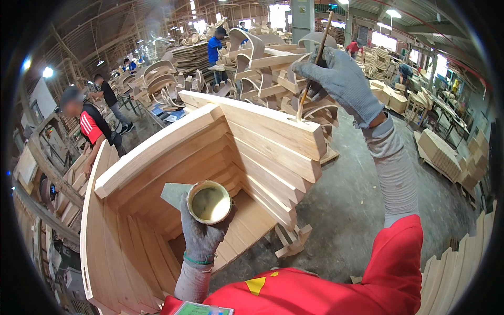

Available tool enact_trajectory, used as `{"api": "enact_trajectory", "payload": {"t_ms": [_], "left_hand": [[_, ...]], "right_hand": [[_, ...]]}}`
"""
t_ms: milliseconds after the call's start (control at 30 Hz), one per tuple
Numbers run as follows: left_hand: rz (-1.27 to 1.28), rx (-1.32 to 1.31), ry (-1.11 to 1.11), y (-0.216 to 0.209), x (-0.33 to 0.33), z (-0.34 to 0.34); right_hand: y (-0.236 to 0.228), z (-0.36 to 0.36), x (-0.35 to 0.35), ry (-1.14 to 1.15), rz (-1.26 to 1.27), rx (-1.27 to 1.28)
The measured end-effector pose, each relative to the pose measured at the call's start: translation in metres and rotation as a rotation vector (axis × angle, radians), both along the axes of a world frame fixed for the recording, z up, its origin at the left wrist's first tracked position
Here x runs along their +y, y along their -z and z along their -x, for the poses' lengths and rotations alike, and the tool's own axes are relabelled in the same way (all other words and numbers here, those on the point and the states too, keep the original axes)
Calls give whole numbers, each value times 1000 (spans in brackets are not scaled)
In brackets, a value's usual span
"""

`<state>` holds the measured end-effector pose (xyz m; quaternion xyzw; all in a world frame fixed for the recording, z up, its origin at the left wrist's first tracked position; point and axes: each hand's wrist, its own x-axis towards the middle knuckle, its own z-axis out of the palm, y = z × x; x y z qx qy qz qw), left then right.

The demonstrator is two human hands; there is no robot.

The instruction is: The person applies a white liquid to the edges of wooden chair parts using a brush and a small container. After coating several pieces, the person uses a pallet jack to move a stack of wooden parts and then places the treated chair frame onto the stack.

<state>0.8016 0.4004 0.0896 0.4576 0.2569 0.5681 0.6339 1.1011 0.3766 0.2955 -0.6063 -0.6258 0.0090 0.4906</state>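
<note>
My left hand [201, 237], in a grey glove, is wrapped round a round cup [211, 202] of pale, creamy liquid. A flat greyish plate [175, 193] with a pointed corner sticks out beside the cup; how it is held is hidden. My right hand [344, 81], also gloved, is closed on a thin wooden stick [303, 101], held steeply tilted. Its pale lower tip is at a slot in the top wooden rail [262, 116] of a stack of pale timber parts. Those parts form a box-like corner around the cup.
A long curved timber piece [157, 146] tops the stack's left side. A person in a red and black shirt [94, 123] stands close at left. Curved wooden parts [257, 58] are piled beyond; stacked boards [438, 155] lie at right. Slats [457, 268] stand at lower right.
</note>
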Motion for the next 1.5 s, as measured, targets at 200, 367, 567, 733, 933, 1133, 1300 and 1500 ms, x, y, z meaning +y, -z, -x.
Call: {"api": "enact_trajectory", "payload": {"t_ms": [200, 367, 567, 733, 933, 1133, 1300, 1500], "left_hand": [[461, -604, 289, -7, 2, 7], [-293, 300, -162, 5, 1, 6], [354, -468, 205, 10, 3, 16], [420, -548, 244, 12, 4, 19], [388, -528, 223, 8, 0, 17], [450, -579, 258, 5, -3, 15], [-79, 92, -32, 11, -3, 14], [401, -583, 219, 2, -5, 20]], "right_hand": [[0, 3, 7, -18, -44, -58], [1, -2, 15, 58, -73, -279], [2, -2, 19, 16, -104, -302], [3, 4, 18, -42, -52, -188], [4, 5, 19, -80, -18, -138], [14, 6, 24, -106, -43, -174], [17, 2, 24, -7, -25, -484], [-1, 4, 5, -150, 153, -335]]}}
